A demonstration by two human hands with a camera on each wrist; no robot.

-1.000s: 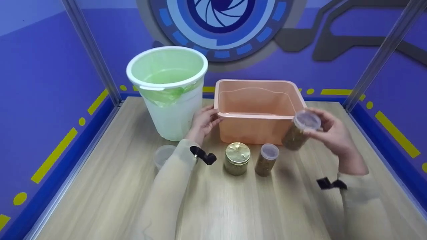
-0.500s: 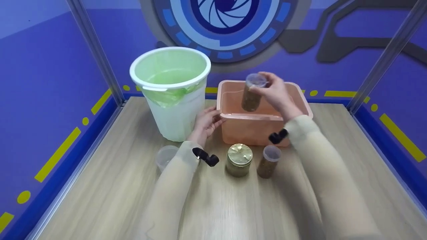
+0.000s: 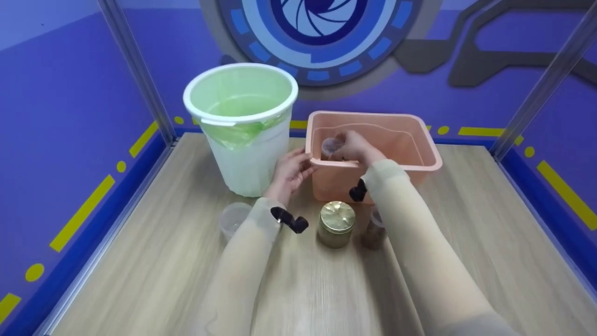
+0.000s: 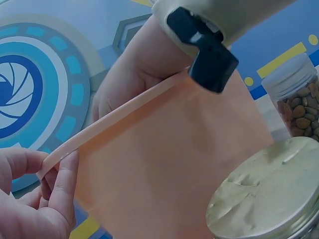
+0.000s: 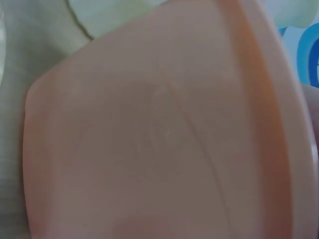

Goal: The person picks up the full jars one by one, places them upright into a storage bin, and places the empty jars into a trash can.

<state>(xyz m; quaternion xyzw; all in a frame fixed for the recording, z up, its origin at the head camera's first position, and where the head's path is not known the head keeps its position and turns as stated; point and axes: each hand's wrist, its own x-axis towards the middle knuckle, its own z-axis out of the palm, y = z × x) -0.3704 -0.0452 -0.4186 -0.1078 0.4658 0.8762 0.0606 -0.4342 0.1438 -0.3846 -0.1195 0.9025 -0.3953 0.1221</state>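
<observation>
My left hand point(image 3: 290, 171) pinches the front left corner of the rim of a peach plastic bin point(image 3: 422, 140); the left wrist view shows thumb and fingers on either side of that rim. Inside the bin, near its left end, my right hand point(image 3: 355, 145) holds a clear-lidded plastic jar point(image 3: 330, 146), whose lower part is hidden by the front wall. On the table before the bin stand a gold-lidded jar point(image 3: 336, 225) and a slim jar of almonds point(image 4: 303, 109), the latter partly behind my right sleeve. In the right wrist view the bin wall hides the hand's fingers.
A white waste bin point(image 3: 249, 161) with a green liner stands left of the peach bin, close to my left hand. A clear plastic tub point(image 3: 233, 218) sits beside my left forearm. Printed blue panels point(image 3: 70, 116) enclose the wooden table point(image 3: 154, 261).
My right hand has carried its jar leftward from beside the bin, over the rim, and down inside. My left hand has stayed on the rim.
</observation>
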